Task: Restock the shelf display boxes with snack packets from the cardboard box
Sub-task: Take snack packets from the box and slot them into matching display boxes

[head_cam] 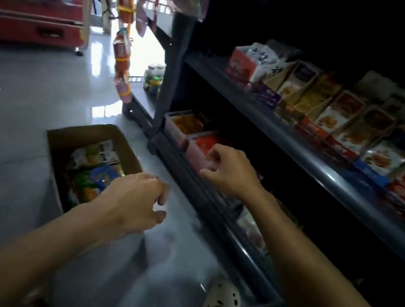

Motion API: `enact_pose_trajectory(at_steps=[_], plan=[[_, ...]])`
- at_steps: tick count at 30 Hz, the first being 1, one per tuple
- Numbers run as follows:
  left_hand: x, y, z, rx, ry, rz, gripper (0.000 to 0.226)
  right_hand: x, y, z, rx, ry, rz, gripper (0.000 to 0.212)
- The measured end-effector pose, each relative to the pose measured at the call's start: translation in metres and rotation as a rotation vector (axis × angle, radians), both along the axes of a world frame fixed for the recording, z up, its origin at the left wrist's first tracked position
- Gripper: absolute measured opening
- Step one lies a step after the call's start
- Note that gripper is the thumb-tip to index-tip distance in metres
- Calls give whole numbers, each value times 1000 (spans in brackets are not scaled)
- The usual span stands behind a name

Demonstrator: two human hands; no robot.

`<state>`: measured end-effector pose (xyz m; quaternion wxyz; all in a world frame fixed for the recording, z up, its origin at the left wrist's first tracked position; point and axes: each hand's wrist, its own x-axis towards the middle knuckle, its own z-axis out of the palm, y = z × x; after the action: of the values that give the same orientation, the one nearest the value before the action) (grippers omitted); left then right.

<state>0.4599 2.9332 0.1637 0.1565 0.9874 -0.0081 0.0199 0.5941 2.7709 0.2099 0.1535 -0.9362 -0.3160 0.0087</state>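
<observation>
An open cardboard box point(63, 137) stands on the floor at lower left, with several colourful snack packets point(96, 172) inside. My left hand point(133, 200) hovers over the box's right edge, fingers loosely curled, holding nothing. My right hand point(228, 171) hangs in front of the bottom shelf, fingers loosely curled and empty, just at a clear display box with red packets point(198, 147). Beside that, further left, sits a display box with orange packets point(185, 123).
A dark shelf unit point(269, 121) runs along the right; its upper shelf holds a row of snack display cartons point(338, 115). A red cabinet point(30, 1) stands at the far left. Hanging snack strips point(123, 52) dangle by the shelf end. Glossy tiled floor point(14, 106) lies between.
</observation>
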Motion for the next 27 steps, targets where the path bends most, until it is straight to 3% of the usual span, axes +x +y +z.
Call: enact_pose_trajectory(at_steps=[7, 15, 23, 27], plan=[[-17, 70, -64, -2, 104, 181, 19, 16, 95, -66, 2, 56, 115, 25], [-8, 149, -145, -144, 119, 527, 34, 41, 195, -168, 61, 301, 148, 24], [28, 219, -216, -272, 63, 817, 73, 81, 272, -261, 107, 532, 124, 40], [52, 257, -246, -403, 0, 856, 80, 101, 324, -300, 200, 672, 66, 53]])
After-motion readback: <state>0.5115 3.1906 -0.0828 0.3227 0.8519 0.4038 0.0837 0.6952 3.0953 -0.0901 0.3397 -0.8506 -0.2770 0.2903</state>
